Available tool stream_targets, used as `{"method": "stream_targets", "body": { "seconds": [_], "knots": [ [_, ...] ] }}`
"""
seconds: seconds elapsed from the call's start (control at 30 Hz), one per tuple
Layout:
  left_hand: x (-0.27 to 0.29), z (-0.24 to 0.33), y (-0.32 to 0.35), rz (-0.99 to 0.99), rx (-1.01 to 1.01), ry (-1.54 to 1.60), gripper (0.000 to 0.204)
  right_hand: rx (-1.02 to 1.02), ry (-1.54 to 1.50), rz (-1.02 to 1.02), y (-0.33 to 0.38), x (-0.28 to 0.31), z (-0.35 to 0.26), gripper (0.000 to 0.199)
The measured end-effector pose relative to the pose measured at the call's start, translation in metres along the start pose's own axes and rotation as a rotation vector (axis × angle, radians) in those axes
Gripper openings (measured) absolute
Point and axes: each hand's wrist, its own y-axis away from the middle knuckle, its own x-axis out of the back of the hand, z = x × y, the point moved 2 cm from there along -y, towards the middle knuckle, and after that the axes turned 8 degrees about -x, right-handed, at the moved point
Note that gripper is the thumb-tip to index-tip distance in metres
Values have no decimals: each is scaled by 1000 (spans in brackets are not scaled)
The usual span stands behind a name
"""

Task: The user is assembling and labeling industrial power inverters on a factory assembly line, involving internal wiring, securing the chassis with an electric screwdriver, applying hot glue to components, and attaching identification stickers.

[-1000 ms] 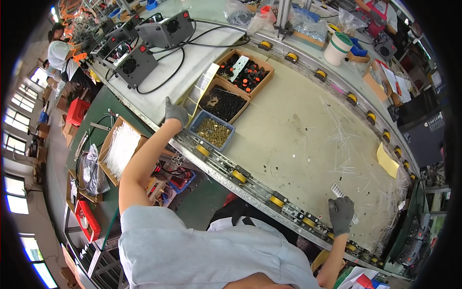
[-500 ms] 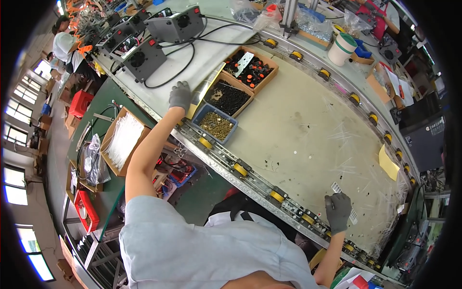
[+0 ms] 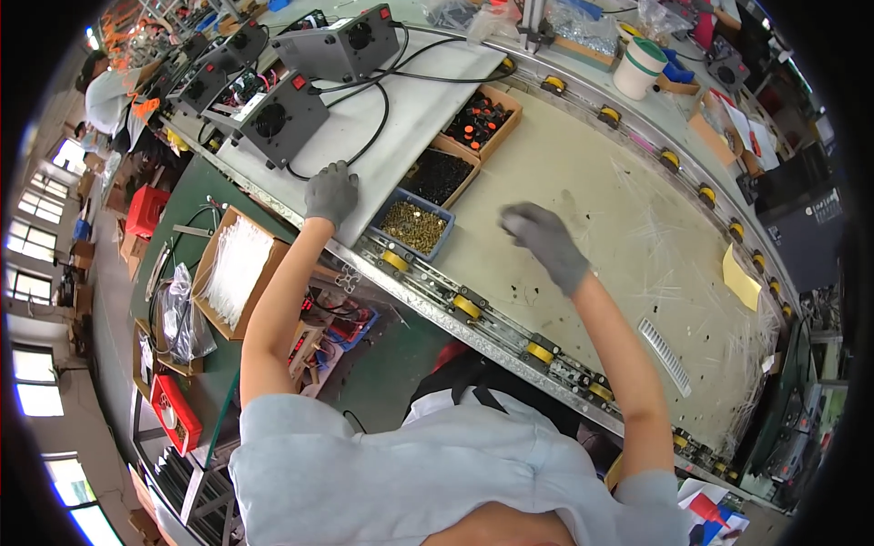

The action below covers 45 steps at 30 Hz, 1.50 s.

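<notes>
1. Your left hand [image 3: 330,193] lies flat, gloved fingers [image 3: 320,173] spread and open, on the white mat [image 3: 410,109] at the desk [image 3: 583,218] edge. It grips nothing.
2. Your right hand [image 3: 543,238] is mid-air over the beige belt, just right of the bins. Fingers curled in and blurred, so I can't tell if they pinch a part or are empty.
3. Step, as I judge it: you're at the parts bins, right hand working near the blue bin [image 3: 414,225]. Next move calls for a fine pinch, as the pieces are tiny and loose.
4. Blue bin: just right of your left fingers and left of your right fingers, full of small brass-coloured parts.
5. Cardboard box [image 3: 440,173] beyond it holds small dark parts.
6. Farther cardboard box [image 3: 480,118] has black pieces w/ red-orange caps.
7. Open carton [image 3: 235,269] below your left fingers, off the desk edge, holds white cable ties.
8. White tub [image 3: 639,65] stands far beyond your right fingers; contents not visible.
9. Grey power units [image 3: 278,118] w/ black cables sit just beyond your left fingers.
</notes>
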Motion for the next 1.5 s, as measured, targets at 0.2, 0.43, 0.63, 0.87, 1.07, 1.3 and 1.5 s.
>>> {"method": "stream_targets", "body": {
  "seconds": [0.2,0.43,0.63,0.87,1.07,1.3,1.5],
  "knots": [
    [0,3,7,102,39,36,25,203,167,238,-128,-69,-6,36],
    [-5,5,-16,111,98,114,33,377,645,580,-294,28,-15,30],
    [-30,-35,-22,199,129,66,42,-35,-603,279,-347,21,-65,29],
    [-38,-50,-59,177,129,121,44,419,-501,314,-393,37,-132,17],
    [-37,-53,-45,167,190,101,48,527,233,-115,-264,-91,-194,20],
    [-4,6,-21,-113,167,97,58,396,348,-85,-203,-33,-186,27],
    [12,87,8,-195,1,105,75,305,308,31,-169,101,-136,33]
  ]
}}
